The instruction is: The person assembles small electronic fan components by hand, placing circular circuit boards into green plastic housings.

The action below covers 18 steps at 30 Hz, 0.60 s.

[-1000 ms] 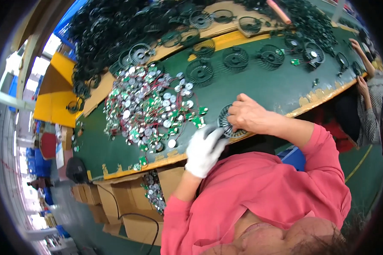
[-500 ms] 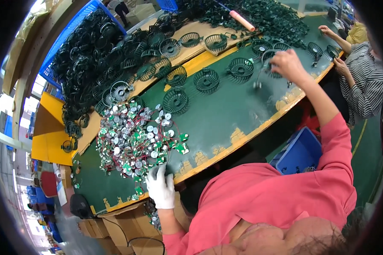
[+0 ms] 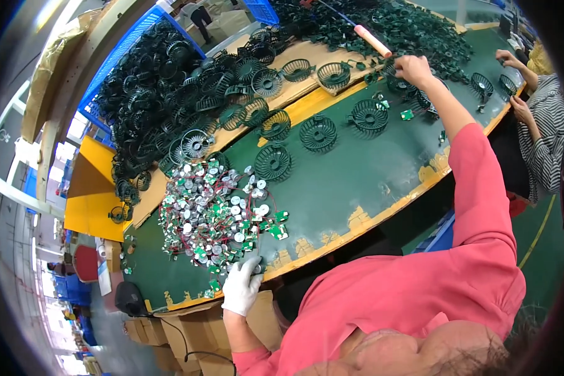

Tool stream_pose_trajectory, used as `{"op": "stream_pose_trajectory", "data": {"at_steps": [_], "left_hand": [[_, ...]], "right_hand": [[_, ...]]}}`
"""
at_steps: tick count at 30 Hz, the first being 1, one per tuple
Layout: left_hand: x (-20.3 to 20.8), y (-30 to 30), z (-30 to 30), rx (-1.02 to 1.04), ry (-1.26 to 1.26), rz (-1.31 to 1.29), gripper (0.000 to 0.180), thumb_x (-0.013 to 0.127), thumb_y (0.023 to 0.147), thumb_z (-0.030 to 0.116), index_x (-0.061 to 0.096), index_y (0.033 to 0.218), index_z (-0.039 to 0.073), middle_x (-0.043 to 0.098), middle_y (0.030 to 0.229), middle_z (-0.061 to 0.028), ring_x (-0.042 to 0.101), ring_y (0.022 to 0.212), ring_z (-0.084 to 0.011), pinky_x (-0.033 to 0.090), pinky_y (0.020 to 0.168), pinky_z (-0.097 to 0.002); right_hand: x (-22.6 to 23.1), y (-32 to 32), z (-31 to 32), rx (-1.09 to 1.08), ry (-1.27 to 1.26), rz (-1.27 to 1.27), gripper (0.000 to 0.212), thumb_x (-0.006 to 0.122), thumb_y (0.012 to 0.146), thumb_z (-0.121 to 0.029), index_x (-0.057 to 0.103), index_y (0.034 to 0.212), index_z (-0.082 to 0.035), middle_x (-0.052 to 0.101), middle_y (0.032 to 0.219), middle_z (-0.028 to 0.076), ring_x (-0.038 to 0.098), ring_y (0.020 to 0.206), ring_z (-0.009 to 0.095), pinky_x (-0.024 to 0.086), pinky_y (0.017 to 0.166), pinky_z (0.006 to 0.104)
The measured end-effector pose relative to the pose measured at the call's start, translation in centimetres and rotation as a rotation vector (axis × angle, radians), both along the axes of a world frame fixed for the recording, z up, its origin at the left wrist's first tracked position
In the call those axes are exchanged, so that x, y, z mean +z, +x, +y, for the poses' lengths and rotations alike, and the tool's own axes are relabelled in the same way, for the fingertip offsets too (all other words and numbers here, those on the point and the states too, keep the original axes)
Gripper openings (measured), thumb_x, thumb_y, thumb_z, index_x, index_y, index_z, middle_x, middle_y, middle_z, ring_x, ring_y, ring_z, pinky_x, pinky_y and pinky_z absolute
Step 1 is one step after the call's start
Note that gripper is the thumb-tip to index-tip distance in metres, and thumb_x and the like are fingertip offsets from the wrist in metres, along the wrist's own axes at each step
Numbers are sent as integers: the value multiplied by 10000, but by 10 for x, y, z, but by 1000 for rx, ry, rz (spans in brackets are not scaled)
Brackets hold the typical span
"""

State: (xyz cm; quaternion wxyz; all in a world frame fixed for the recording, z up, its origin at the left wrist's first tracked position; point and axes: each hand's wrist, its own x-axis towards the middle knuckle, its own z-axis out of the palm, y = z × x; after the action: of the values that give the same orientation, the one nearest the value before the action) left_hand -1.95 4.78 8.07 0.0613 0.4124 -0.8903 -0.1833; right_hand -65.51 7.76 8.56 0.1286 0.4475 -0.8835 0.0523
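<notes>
My left hand [image 3: 242, 289], in a white glove, is at the table's front edge beside a heap of small motors [image 3: 210, 213] with red wires and green circuit boards. Its fingers are closed on what looks like a small grey motor [image 3: 258, 269], partly hidden. My bare right hand [image 3: 413, 70] reaches to the far right, fingers pinched together near the pink handle of a screwdriver [image 3: 373, 41]; what they hold, if anything, is hidden. Below that hand lie dark green round fan cages [image 3: 400, 83] and a green circuit board [image 3: 407, 115]. More cages [image 3: 318, 133] stand in a row leftward.
A blue crate [image 3: 97, 106] overflows with dark cages at the far left. Small dark green parts [image 3: 420, 31] are heaped at the back. A co-worker in a striped top [image 3: 548, 119] handles cages at the right. Cardboard boxes [image 3: 194, 332] sit below the table [image 3: 332, 188].
My right hand has moved away toward the screwdriver handle; the motor and wire dangling below it no longer hang there. My left hand's fingers have drawn closer together. The whole view has shifted.
</notes>
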Motion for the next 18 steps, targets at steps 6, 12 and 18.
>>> {"op": "stream_pose_trajectory", "data": {"at_steps": [6, 12, 18], "left_hand": [[-4, -18, -8, -71, -21, 73, 246, 639, 802, 153, 601, 1028, 65, 582, 948, -140, 589, 826, -302, 484, 737, -368], [-51, -42, -16, 60, 179, 705, 467, 594, 886, 437, 550, 1062, 6, 564, 923, -56, 538, 775, -130, 454, 728, -268], [-9, -74, -47, 137, 69, 1219, 473, 534, 924, 443, 483, 1150, 31, 560, 824, -38, 516, 670, -119, 448, 583, -245]], "right_hand": [[-30, 10, 5, 145, -303, 243, 169, 604, 832, -195, 665, 979, -138, 622, 933, 37, 582, 945, 230, 431, 771, 420], [-32, 132, 25, 585, -451, 17, 403, 718, 739, -214, 591, 1102, -92, 588, 1001, 94, 547, 979, 282, 432, 831, 393], [-65, 171, 30, 489, -391, 88, 568, 762, 669, -368, 572, 1117, -75, 557, 1050, 75, 499, 1088, 269, 366, 953, 457]]}}
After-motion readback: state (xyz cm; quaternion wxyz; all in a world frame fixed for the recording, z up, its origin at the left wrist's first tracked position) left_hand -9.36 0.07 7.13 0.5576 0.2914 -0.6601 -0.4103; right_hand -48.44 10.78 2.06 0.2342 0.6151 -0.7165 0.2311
